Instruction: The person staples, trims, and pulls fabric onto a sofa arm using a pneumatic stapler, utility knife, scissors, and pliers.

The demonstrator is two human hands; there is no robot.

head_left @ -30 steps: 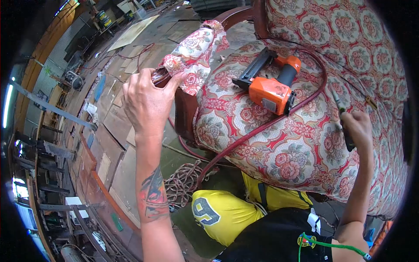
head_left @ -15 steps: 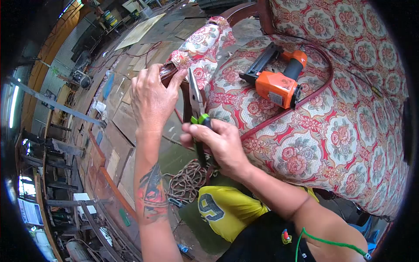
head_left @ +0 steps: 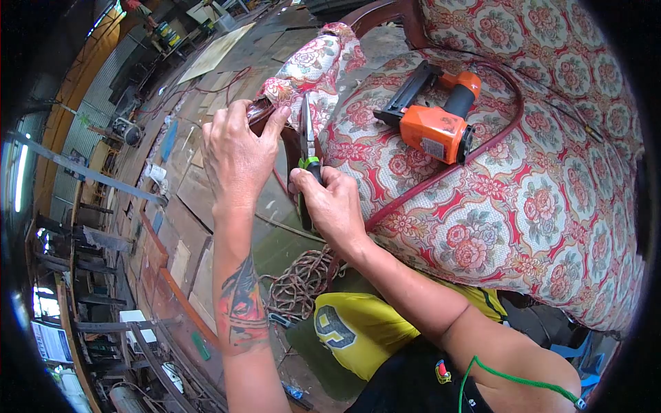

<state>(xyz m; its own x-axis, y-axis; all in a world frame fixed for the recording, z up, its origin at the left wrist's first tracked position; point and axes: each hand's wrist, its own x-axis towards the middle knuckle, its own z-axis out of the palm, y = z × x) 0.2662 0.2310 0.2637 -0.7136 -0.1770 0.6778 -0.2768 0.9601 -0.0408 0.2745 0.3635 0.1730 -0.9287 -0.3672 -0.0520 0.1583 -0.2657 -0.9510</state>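
Note:
My left hand [head_left: 241, 148] is wrapped round the front end of the chair's wooden armrest [head_left: 260, 113], thumb on the edge of its floral cover [head_left: 310, 62]. In my right hand [head_left: 332, 199] are long-nose pliers [head_left: 309, 138] with green and black handles. Their jaws point up, close beside the armrest cover; whether the tips touch the fabric I cannot tell. An orange and black nail gun [head_left: 434, 131] lies on the floral seat [head_left: 475, 227], right of the pliers.
A red hose [head_left: 447, 180] curves across the seat. Below the chair lie a bundle of rope [head_left: 299, 282] and a yellow cloth with a number [head_left: 365, 330]. Wooden boards [head_left: 186, 258] cover the floor at left. Part of a person [head_left: 138, 8] shows at the top left.
My right hand and the pliers have moved slightly up and left, and the pliers stand more upright. My left hand keeps its hold on the armrest.

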